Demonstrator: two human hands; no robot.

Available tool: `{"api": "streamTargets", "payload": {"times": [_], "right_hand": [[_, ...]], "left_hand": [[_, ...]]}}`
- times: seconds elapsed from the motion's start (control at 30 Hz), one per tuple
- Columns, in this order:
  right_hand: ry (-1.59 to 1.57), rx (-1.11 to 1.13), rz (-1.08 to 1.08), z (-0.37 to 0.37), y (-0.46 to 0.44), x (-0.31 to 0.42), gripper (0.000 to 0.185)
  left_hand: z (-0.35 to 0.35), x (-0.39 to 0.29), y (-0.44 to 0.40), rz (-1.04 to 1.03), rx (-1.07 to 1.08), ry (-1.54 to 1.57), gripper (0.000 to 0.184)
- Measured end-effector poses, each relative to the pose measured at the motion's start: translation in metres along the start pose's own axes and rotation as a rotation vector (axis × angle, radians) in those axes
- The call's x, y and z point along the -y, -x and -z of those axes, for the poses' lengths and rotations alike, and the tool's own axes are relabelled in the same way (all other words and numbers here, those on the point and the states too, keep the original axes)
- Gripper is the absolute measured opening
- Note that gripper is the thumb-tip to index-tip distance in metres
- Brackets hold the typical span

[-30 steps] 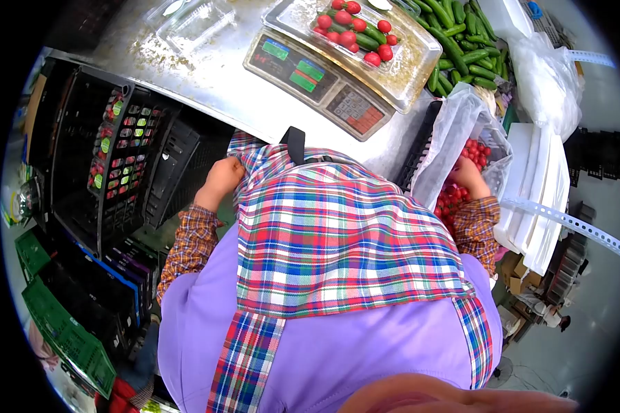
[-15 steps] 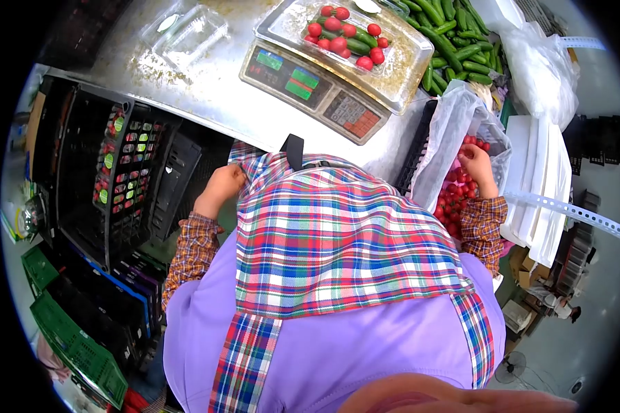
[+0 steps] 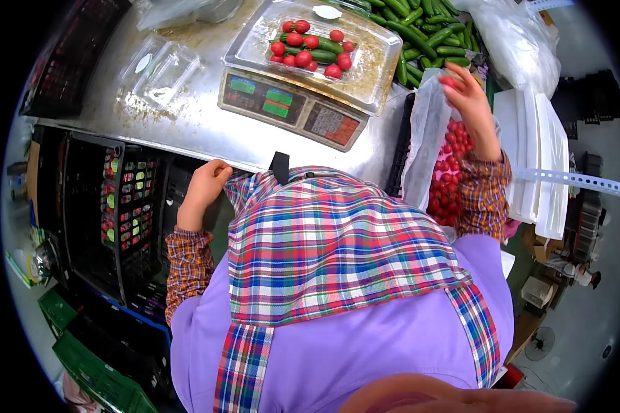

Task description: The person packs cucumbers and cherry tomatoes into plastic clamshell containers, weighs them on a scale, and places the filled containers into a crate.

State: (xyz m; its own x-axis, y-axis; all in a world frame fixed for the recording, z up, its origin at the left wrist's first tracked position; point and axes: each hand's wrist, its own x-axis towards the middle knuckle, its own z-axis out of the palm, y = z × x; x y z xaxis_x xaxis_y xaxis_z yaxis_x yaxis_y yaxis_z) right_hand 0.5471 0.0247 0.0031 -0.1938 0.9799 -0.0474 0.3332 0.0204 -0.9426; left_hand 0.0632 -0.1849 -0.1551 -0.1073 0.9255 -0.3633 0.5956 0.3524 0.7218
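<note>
My right hand (image 3: 472, 103) is raised above the lined crate, a red cherry tomato (image 3: 450, 82) pinched between its fingertips. Below it, many cherry tomatoes (image 3: 445, 180) lie in a crate lined with translucent plastic (image 3: 427, 127). My left hand (image 3: 207, 184) is at the table's front edge beside the plaid apron (image 3: 337, 241), its fingers curled together with nothing visible in them. On the scale (image 3: 293, 107), a clear plastic tray (image 3: 251, 51) supports a smaller clear container with small cucumbers (image 3: 324, 43) and several cherry tomatoes.
Cucumbers (image 3: 427, 34) are heaped at the back right. Two clear containers (image 3: 162, 72) rest on the steel table (image 3: 207, 103). A black crate (image 3: 120, 213) with packed produce stands at left. White foam boxes (image 3: 530, 151) and a plastic bag (image 3: 517, 41) are at right.
My right hand has risen out of the tomato crate with a cherry tomato. The whole view has shifted, and the table's things appear further left. My left hand stays near the apron's edge.
</note>
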Motion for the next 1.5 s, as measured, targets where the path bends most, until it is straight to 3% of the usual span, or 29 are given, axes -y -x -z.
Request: {"api": "streamTargets", "payload": {"times": [0.17,0.3,0.47,0.63,0.77,0.83,0.93,1.1,1.17,1.27,1.4,1.5], "right_hand": [[0.052,0.311,0.179,-0.088,-0.037,0.033,0.049],[0.180,0.249,0.277,-0.106,-0.055,0.039,0.047],[0.148,0.204,0.203,-0.072,-0.061,0.032,0.049],[-0.014,0.052,0.073,-0.031,-0.047,0.037,0.044],[-0.167,-0.015,0.072,-0.002,-0.039,0.031,0.041],[-0.214,-0.040,0.063,-0.001,-0.031,0.034,0.039],[-0.174,-0.078,0.041,-0.002,-0.023,0.036,0.035],[0.140,0.098,0.172,-0.053,-0.047,0.029,0.022],[0.408,0.106,0.513,-0.094,-0.061,0.033,0.020],[0.603,0.134,0.687,-0.151,-0.089,0.038,0.022],[1.050,0.127,0.719,-0.197,-0.108,0.030,0.026],[1.079,0.158,0.754,-0.195,-0.117,0.025,0.027]], "left_hand": [[0.002,-0.015,0.000,-0.059,0.016,-0.007,0.024],[0.002,-0.006,0.005,-0.044,0.001,0.050,0.024],[0.016,0.022,-0.001,-0.019,0.020,0.210,0.021],[0.090,-0.029,-0.027,-0.023,-0.216,0.467,0.021],[0.144,-0.081,-0.070,-0.222,-0.370,0.713,0.024],[0.151,-0.109,-0.091,-0.282,-0.412,0.690,0.023],[0.145,-0.145,-0.119,-0.393,-0.301,0.344,0.023],[0.096,-0.177,-0.160,-0.597,-0.160,-0.038,0.022],[0.077,-0.195,-0.156,-0.646,-0.169,-0.139,0.022],[0.055,-0.200,-0.181,-0.881,-0.265,-0.336,0.023],[0.036,-0.214,-0.180,-0.746,-0.363,-0.660,0.025],[0.036,-0.216,-0.183,-0.753,-0.349,-0.625,0.026]]}}
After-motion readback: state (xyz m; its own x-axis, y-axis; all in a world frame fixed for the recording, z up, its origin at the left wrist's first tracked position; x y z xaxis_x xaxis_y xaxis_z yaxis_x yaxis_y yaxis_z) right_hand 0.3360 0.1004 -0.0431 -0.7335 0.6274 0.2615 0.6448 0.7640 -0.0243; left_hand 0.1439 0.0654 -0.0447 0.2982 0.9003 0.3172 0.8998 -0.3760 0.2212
